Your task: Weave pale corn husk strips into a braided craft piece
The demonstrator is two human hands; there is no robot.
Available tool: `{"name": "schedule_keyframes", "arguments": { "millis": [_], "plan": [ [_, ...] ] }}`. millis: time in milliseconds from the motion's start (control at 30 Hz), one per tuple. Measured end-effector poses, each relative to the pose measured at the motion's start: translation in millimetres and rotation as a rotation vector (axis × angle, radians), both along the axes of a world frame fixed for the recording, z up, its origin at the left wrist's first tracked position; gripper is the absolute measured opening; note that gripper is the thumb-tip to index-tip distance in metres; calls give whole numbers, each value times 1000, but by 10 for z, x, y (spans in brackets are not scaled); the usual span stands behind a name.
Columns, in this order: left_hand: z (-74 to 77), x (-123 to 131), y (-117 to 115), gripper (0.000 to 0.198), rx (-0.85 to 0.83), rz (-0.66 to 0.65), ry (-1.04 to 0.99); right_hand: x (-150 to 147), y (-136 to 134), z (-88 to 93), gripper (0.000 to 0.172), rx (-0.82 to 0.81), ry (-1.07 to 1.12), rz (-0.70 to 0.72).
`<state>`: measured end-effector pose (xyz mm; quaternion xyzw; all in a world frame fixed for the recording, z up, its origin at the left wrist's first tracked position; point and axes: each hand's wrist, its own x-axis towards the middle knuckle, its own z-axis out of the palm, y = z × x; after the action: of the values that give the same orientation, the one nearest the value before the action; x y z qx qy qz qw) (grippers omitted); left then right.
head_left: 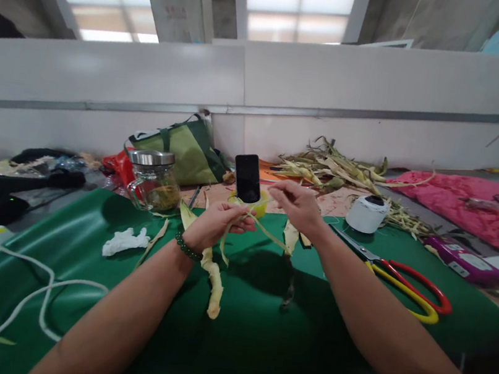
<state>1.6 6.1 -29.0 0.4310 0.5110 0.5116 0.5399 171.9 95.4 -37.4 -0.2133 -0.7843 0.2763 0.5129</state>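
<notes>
My left hand, with a green bead bracelet at the wrist, pinches narrow pale-green corn husk strips in front of the phone. Below that hand, a thick, pale twisted husk piece hangs or lies over the green mat; whether it joins the held strips is hidden. My right hand is raised to the right, thumb and fingers drawn together near the strips' upper ends. What sits between its fingertips is too fine to make out. Another husk piece shows below the right hand, its end dark and dry.
Red-and-yellow-handled scissors and a white thread spool lie right. A phone stands ahead, with piled husks behind. Leftward are a glass jar, crumpled white tissue and a white cable on the green mat.
</notes>
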Motion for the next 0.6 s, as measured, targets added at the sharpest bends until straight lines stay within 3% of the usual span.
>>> {"name": "schedule_keyframes", "arguments": {
  "millis": [67,133,200,267,433,600],
  "plan": [
    [3,5,15,22,6,53,-91,20,-69,36,45,-75,35,23],
    [-7,17,25,22,43,97,-142,-5,-164,43,50,-160,-124,169],
    [-30,33,35,24,108,130,-162,-92,-261,3,40,-221,-356,315],
    [-60,52,47,25,167,149,-163,-222,-333,-75,30,-227,-442,388],
    [-113,90,76,24,218,152,-139,-449,-357,-246,36,-362,-297,311],
    [-136,79,96,23,227,183,-85,-455,-370,-277,31,-407,-249,319]
  ]
}}
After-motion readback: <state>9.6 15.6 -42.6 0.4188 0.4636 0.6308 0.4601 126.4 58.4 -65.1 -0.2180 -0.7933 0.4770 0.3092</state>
